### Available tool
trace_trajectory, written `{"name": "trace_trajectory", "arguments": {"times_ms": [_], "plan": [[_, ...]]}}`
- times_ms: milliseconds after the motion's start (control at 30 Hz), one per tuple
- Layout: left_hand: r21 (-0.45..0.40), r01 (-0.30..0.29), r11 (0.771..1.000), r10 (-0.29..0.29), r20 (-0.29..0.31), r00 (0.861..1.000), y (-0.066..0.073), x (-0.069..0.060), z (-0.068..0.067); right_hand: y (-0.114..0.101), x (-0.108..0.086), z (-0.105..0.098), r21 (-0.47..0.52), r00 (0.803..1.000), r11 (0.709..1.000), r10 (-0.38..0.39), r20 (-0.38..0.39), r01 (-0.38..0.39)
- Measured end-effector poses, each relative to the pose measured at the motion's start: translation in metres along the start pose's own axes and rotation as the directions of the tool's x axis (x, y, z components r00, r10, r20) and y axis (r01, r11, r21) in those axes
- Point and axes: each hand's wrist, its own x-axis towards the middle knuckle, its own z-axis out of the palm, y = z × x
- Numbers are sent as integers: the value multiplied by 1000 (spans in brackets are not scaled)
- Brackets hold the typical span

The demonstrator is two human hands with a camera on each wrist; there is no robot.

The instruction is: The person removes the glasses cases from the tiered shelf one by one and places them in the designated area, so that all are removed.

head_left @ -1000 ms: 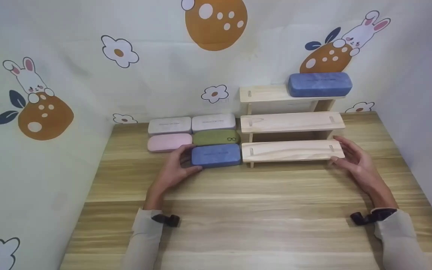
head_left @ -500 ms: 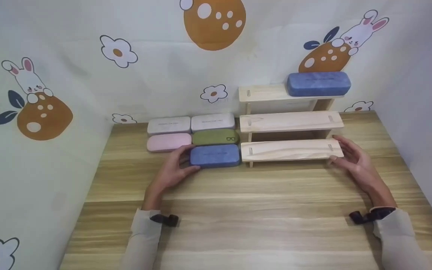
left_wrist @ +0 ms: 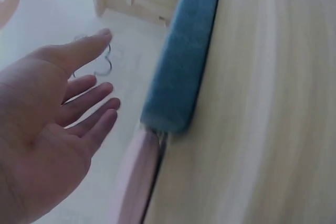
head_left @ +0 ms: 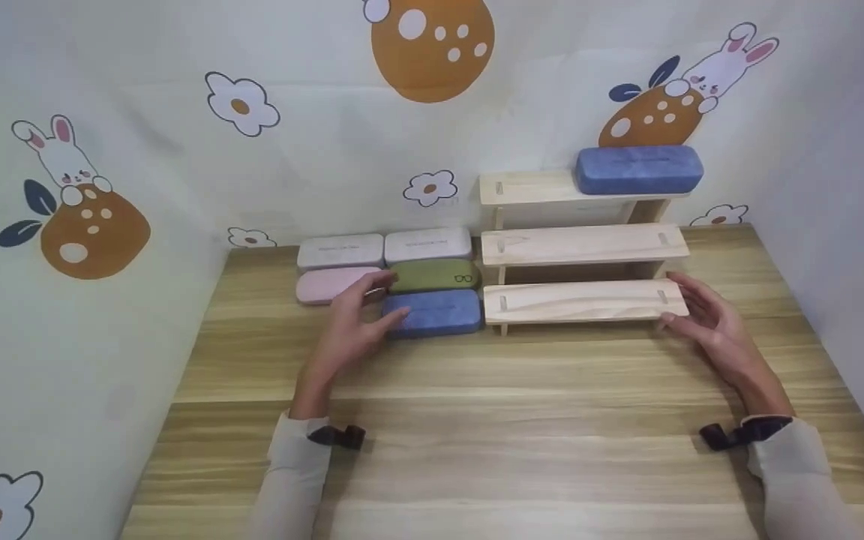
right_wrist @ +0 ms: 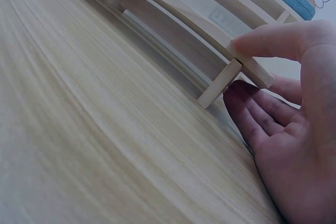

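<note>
In the head view my left hand (head_left: pixel 346 330) hovers over the left end of a blue glasses case (head_left: pixel 443 313), fingers extended. The left wrist view shows a gap between that hand and the case (left_wrist: pixel 181 56). Behind the blue case lies a green glasses case (head_left: pixel 432 275) with a spectacles mark; a pink one (head_left: pixel 331 286) lies to its left, partly hidden by my fingers. My right hand (head_left: pixel 721 337) grips the right end of a three-tier wooden rack (head_left: pixel 582 301). Its thumb lies on the lowest board's edge, the other fingers beside the leg (right_wrist: pixel 220 85).
Two pale grey glasses cases (head_left: pixel 340 251) stand against the back wall. Another blue glasses case (head_left: pixel 640 169) sits on the rack's top tier, at the right. Patterned walls (head_left: pixel 139 187) enclose the wooden tabletop (head_left: pixel 522 427) on the back and sides.
My left hand has let go of the front blue case and risen slightly above it. The case stays beside the rack. The right hand keeps its hold.
</note>
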Motion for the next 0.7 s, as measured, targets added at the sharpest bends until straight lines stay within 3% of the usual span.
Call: {"name": "trace_trajectory", "arguments": {"times_ms": [200, 467, 700], "plan": [[-23, -81, 996, 80, -23, 997, 21, 13, 15, 0, -1, 0, -8, 1000, 1000, 6, 3, -6], [33, -141, 989, 142, -9, 990, 47, 34, 36, -2, -2, -1, -33, 1000, 999, 19, 4, -19], [78, -242, 967, 243, -13, 970, 69, 55, 55, -3, -2, -1, -42, 1000, 999, 27, -1, -27]]}}
